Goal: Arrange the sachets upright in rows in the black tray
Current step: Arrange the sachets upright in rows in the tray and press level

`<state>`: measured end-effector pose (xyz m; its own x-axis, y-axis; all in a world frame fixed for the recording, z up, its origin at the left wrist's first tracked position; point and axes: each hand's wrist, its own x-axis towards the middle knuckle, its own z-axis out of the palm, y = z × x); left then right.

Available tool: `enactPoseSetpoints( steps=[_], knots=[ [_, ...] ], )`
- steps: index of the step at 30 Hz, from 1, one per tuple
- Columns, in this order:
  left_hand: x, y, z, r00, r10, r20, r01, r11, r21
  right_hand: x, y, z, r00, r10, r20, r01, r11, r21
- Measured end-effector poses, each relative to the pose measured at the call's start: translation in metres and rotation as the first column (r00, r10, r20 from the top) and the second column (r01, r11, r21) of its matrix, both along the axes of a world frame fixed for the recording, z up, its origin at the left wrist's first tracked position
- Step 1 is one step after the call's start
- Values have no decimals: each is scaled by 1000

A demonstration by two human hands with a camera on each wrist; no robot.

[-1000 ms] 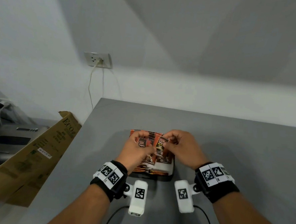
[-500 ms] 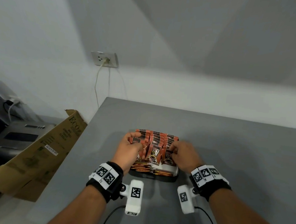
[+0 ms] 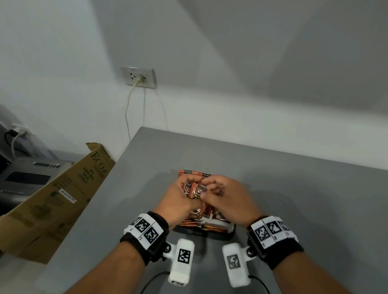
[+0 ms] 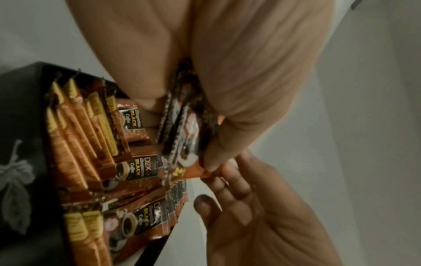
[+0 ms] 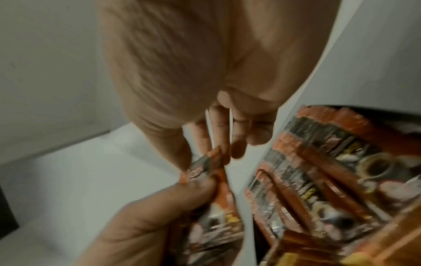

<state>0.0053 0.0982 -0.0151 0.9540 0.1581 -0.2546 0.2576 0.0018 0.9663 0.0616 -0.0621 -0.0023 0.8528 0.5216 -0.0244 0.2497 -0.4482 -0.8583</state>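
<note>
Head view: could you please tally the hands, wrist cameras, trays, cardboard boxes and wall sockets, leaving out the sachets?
Hands: 2, left hand, right hand, both holding sachets
Wrist cameras: 2, left wrist camera, right wrist camera
Black tray: 1
Cardboard box: 1
Wall socket: 1
Total: 7

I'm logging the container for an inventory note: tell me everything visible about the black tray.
The black tray sits on the grey table, just ahead of both wrists. Only its dark near rim and corner show in the head view; the left wrist view shows a dark side wall with a pale leaf print. Orange-brown coffee sachets fill it, standing in rows, with stick packs along the near edge. Both hands hover over it, hiding its far part.
</note>
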Motion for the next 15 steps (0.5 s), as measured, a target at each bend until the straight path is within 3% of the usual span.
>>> enactPoseSetpoints(
  steps=[4, 7, 11, 15],
  knots=[
    [1, 6, 4, 986, 161, -40, -161, 987, 11, 15, 6, -2, 995, -85, 46, 88, 994, -58],
    [2, 20, 8, 952, 299, -63, -303, 951, -60, 24, 7, -14, 990, -101, 101, 119, 973, -196],
    [-1, 30, 6, 942, 320, -101, -329, 940, -94, 28, 17, -38, 993, 15, 116, 36, 907, -419],
    [-7, 33, 3, 949, 285, -135, -297, 952, -80, 26, 25, -52, 986, 70, 154, 16, 867, -498]
  ],
)
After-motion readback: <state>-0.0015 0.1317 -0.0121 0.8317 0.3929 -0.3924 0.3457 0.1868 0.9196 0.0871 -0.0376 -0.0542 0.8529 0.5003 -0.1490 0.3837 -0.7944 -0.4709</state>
